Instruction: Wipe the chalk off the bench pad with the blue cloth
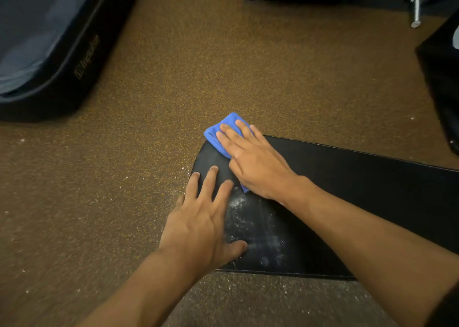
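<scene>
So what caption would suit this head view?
Right hand presses blue cloth onto bench pad; left hand braces beside chalk.

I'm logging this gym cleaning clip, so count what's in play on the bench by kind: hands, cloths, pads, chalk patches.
Hands: 2, the left hand flat on the pad, the right hand pressing the cloth
Folded blue cloth: 1
Black padded bench pad: 1
White chalk smear: 1 patch
Total: 5
</scene>
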`<state>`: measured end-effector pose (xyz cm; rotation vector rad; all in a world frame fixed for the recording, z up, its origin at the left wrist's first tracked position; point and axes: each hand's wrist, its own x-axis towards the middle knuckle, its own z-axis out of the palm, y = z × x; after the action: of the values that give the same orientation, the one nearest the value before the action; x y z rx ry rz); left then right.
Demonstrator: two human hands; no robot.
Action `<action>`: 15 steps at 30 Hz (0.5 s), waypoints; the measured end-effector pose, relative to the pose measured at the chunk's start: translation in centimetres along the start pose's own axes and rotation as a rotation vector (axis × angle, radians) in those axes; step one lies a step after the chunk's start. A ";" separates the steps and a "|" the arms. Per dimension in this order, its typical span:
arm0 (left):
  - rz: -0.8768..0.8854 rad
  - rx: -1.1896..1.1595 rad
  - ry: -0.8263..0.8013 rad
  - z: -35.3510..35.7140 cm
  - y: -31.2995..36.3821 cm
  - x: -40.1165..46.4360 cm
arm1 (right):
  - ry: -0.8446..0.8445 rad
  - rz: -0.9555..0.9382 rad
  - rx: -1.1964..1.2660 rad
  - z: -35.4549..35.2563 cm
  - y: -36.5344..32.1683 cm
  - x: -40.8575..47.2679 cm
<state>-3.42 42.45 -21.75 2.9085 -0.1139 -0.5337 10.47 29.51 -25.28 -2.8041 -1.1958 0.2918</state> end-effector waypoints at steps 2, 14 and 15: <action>0.011 -0.037 0.015 -0.3 -0.2 -0.2 | -0.017 -0.059 -0.008 0.2 0.4 -1.7; -0.036 -0.413 0.233 -2.3 -3.7 0.5 | 0.031 0.096 0.039 1.0 -2.2 -3.5; -0.040 -0.419 0.229 -2.5 -3.6 0.7 | 0.009 0.045 0.026 1.3 -2.0 -4.8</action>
<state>-1.71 46.36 -20.38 2.5394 0.0794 -0.1955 5.53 27.47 -25.54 -2.8093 -1.1204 0.2952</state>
